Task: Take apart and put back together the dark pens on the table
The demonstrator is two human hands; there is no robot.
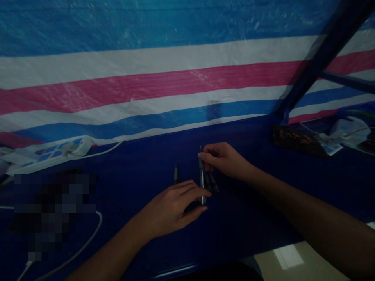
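The pen [202, 179] is between the 2 hands, grip end away from the wearer. Thumb and fingers of the right hand [221, 158] are clamped on its grip; holding it near the end seems to leave the rest of the barrel free. The left hand [178, 203] is at the other end, its thumb and forefinger apart like a loose fork. The forefinger crosses in front of the barrel; whether it presses on it, I cannot tell. With 1 hand near each end, the pen's angle looks easy to control.

Just below the right hand's fingers, dark pens [215, 184] lie close together, within easy reach; their number is hard to make out. Another pen [176, 172] lies just beyond the left hand, partly hidden by it, apart from that group.

The counter [240, 226] lies under the hands, giving the loose pens a flat rest. Well left of the left hand is a power strip [58, 152], set along the back, probably to spare working room. Beyond the hands hangs a striped sheet [175, 82], perhaps as a screen.
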